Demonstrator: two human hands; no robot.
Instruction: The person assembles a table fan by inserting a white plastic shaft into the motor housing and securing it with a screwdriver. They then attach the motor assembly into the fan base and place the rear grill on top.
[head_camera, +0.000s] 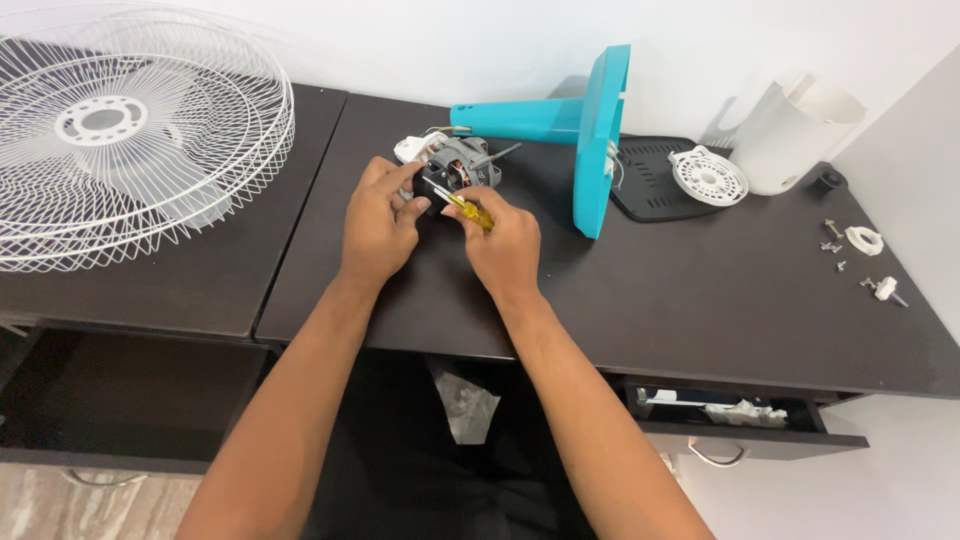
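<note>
A small grey metal fan motor with copper windings (455, 170) sits on the dark brown wooden desk (700, 290), near its back edge and just left of centre; a thin steel shaft sticks out of the motor toward the right; the left hand (378, 222) clasps the motor from the near left side, its fingers curled and pressed against the casing; the right hand (506, 245) is closed around a yellow-handled screwdriver (470, 210), fingers pinching the translucent handle, the tip pointed up and left into the motor body; both forearms reach in from the lower edge of the view.

Just behind the motor lies a turquoise plastic fan stand (540, 120) tipped on its side, its column running left to right and its flat square base (603, 140) standing on edge; beside that base rests a black vented plastic cover (650, 190) with a round white slotted plastic disc (708, 176) on it; a white cylindrical plastic housing (795, 135) stands further right against the wall; a white plastic ring, several small screws and a knob (862, 240) lie scattered near the right edge of the desk; well apart to the left, a white wire fan guard (130, 130) with blades inside lies across an adjoining dark surface; below the desk on the right a drawer (740, 425) hangs partly open.
</note>
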